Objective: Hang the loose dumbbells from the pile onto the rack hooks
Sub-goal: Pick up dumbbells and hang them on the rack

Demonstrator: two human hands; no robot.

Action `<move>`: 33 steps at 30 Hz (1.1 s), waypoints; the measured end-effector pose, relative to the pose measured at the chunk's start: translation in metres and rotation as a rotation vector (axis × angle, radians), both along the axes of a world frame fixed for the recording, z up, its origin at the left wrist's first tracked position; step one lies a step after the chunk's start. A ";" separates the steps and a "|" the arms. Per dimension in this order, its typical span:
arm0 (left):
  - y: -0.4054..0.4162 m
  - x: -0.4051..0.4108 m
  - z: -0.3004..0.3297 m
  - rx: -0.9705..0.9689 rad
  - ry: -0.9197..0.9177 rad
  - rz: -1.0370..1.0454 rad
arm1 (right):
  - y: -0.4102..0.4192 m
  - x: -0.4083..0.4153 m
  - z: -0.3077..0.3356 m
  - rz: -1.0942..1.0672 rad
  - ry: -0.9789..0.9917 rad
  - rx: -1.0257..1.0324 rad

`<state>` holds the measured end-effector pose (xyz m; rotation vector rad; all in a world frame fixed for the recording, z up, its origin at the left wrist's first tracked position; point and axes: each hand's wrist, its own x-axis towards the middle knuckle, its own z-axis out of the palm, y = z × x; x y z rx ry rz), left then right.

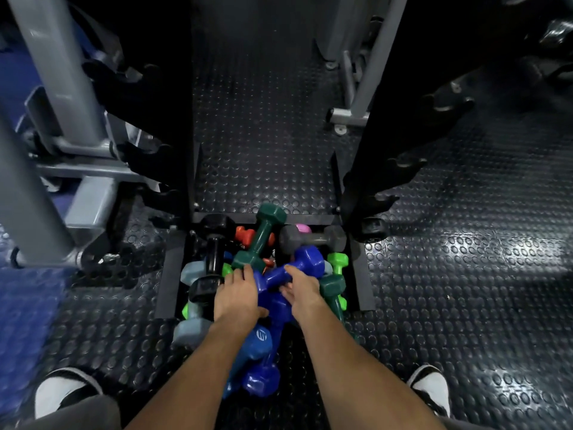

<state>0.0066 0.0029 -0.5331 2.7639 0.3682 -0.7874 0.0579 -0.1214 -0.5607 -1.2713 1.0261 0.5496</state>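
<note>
Logo: a white round emblem with curved stripes, no letters legible, on the end face of a blue dumbbell (259, 338) in the lower centre of the frame, just beside the left forearm.
Other dumbbells: no weight numbers or brand names can be read on the green, grey, black, red or pink ones.
Rack and floor: no readable label or sign.
</note>
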 end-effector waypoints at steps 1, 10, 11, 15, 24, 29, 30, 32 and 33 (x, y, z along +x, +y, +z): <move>-0.001 0.001 -0.002 0.030 -0.009 -0.020 | 0.002 0.003 -0.002 -0.009 0.003 0.039; 0.011 0.005 -0.004 -0.030 -0.087 -0.077 | 0.010 0.022 -0.015 0.075 0.052 -0.022; 0.011 0.006 -0.003 -0.043 -0.094 -0.076 | 0.008 0.023 -0.017 0.063 0.053 -0.026; 0.009 0.002 0.005 -0.124 -0.151 -0.019 | 0.003 0.013 -0.015 0.016 0.001 0.015; -0.040 -0.007 0.014 -0.551 -0.250 0.325 | -0.038 0.000 0.025 -0.089 -0.250 0.056; -0.094 -0.004 0.029 -0.677 -0.311 0.262 | -0.096 0.005 0.058 -0.104 -0.365 -0.054; -0.105 -0.001 0.031 -0.713 -0.306 0.234 | -0.108 0.008 0.065 -0.118 -0.382 -0.068; -0.120 0.007 0.037 -0.838 -0.253 0.160 | -0.132 0.017 0.079 -0.158 -0.417 -0.067; -0.124 0.015 0.041 -0.928 -0.214 0.146 | -0.145 0.024 0.086 -0.170 -0.429 -0.078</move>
